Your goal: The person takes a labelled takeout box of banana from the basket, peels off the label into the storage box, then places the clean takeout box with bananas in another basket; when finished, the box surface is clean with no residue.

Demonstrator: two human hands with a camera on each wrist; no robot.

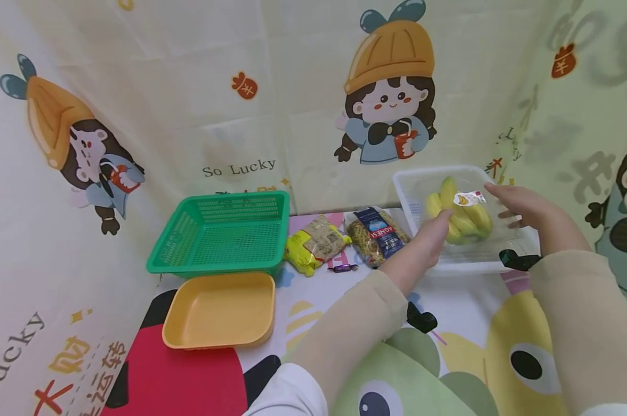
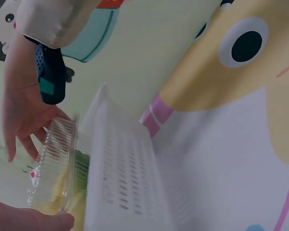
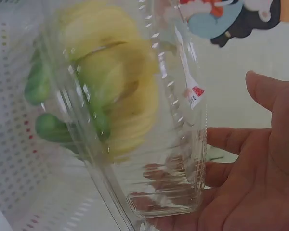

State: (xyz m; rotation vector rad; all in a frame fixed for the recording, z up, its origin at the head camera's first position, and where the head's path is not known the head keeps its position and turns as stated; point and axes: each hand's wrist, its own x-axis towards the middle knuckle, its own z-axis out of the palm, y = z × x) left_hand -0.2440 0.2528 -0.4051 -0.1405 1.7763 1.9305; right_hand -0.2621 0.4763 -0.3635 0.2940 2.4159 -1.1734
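Note:
Yellow bananas (image 1: 464,216) with green ends lie in a clear plastic clamshell box (image 3: 178,139) bearing a white and red label (image 1: 469,199). The box is in the white perforated basket (image 1: 448,172) at the back right. My right hand (image 1: 532,211) is beside the box's right end; its fingers are stretched out against the clear plastic and its thumb stands away. At the other end, my left hand (image 1: 422,245) has a straight thumb at the box's edge. The left fingers are mostly hidden, and only part of that hand (image 2: 29,219) enters the left wrist view.
Left of the white basket lie a pasta bag (image 1: 378,237), a yellow snack bag (image 1: 316,242) and a small purple-wrapped candy (image 1: 343,268). A green basket (image 1: 217,199) and a yellow tray (image 1: 220,312) stand farther left. Printed cloth hangs behind the table.

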